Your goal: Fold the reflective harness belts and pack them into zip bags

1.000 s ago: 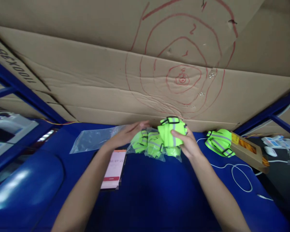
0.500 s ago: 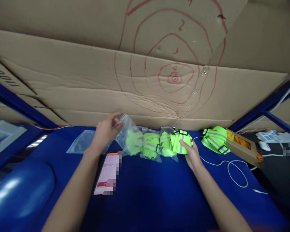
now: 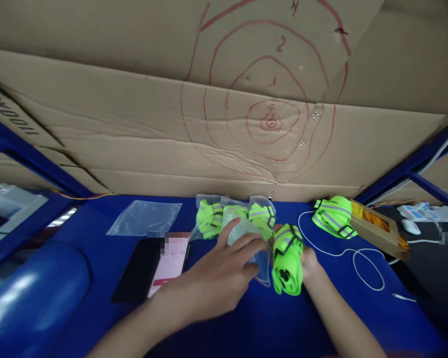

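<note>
My left hand (image 3: 229, 271) is closed on a clear plastic zip bag (image 3: 262, 263), its fingers curled at the bag's near side. Just to the right, my right hand (image 3: 309, 262) grips a rolled neon-green reflective strap bundle (image 3: 287, 266) with grey stripes and a black buckle. Bag and bundle are close together; whether they touch is unclear. Behind them stand three bagged green bundles, the left one (image 3: 209, 219), the middle one (image 3: 234, 213) partly hidden by the bag in my hand, and the right one (image 3: 262, 215).
A flat clear bag (image 3: 145, 219) lies at left, above a lit phone (image 3: 169, 261) and a black flat object (image 3: 132, 276). Right of my hands are a loose green strap bundle (image 3: 334, 216), a cardboard box (image 3: 392, 238) with orange contents and a white cable (image 3: 358, 248). Cardboard (image 3: 142, 114) walls the back.
My left hand has swung right and nearer with the clear bag, away from the left bagged bundle. My right hand has drawn the green bundle nearer and turned it on end.
</note>
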`<state>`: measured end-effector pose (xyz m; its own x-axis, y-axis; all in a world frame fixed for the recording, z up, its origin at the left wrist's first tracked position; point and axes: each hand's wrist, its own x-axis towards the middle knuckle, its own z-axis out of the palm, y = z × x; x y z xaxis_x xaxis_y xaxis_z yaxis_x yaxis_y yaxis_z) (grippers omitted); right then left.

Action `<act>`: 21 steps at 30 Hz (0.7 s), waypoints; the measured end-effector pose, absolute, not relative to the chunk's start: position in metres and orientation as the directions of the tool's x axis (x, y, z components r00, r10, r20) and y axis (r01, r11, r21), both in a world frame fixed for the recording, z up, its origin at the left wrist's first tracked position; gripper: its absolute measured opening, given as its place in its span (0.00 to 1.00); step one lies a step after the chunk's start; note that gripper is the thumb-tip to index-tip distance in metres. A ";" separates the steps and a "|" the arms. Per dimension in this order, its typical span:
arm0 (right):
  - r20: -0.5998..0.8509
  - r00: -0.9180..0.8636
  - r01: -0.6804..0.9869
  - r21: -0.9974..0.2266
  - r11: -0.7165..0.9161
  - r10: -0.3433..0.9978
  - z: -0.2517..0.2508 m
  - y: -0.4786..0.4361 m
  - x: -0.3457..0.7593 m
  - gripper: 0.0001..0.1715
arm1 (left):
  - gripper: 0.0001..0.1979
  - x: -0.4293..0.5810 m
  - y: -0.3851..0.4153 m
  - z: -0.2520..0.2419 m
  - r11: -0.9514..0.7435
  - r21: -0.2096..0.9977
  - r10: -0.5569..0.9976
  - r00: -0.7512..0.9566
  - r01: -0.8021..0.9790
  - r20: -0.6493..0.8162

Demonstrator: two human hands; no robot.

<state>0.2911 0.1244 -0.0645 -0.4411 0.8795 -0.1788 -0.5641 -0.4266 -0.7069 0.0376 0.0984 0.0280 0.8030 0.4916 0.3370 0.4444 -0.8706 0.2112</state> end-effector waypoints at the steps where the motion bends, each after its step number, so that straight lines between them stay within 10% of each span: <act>1: -0.191 -0.439 -0.555 -0.711 -0.432 0.878 -0.065 0.125 0.288 0.40 | 0.11 0.040 0.109 0.020 -0.871 0.250 0.488 0.797 0.422 0.356; 13: -0.238 -0.107 -0.590 -0.766 -0.254 0.965 -0.083 0.161 0.292 0.28 | 0.44 0.054 0.176 -0.060 -0.787 0.221 0.596 0.616 0.576 0.515; 21: -0.264 0.103 -0.517 -0.838 -0.175 0.959 -0.086 0.164 0.294 0.30 | 0.62 0.040 0.176 -0.054 -0.609 0.120 0.792 0.592 0.784 0.149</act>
<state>0.2942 0.1641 -0.0859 0.1026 0.9591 -0.2637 -0.5170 -0.1751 -0.8379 0.0396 0.1757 -0.0536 0.5918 0.7922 0.1489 0.7844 -0.6085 0.1201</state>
